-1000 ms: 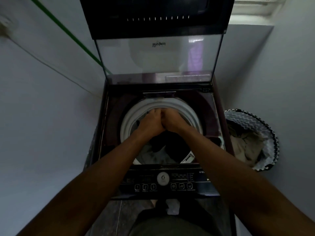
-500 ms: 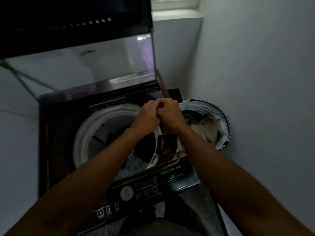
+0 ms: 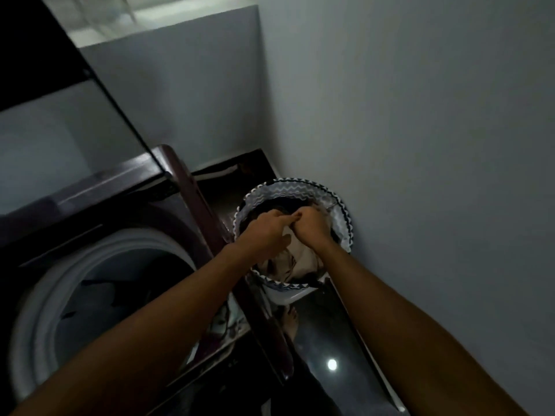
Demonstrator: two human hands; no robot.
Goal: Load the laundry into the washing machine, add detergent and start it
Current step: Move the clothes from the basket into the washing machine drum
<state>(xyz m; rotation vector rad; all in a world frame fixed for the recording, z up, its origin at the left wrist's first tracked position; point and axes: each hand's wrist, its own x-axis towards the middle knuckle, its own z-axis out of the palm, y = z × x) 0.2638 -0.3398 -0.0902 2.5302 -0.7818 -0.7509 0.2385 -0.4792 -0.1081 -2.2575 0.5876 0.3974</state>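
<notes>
Both hands, left [image 3: 267, 232] and right [image 3: 312, 228], cover much of the laundry [image 3: 295, 261] in the basket [image 3: 342, 223], their fingertips hidden. The washing machine [image 3: 99, 295] is cut off at left, its drum contents lost in blur.

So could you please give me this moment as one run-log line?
step: fetching laundry | left hand, right hand: both in laundry basket, on beige garment | washer lid: open
</notes>
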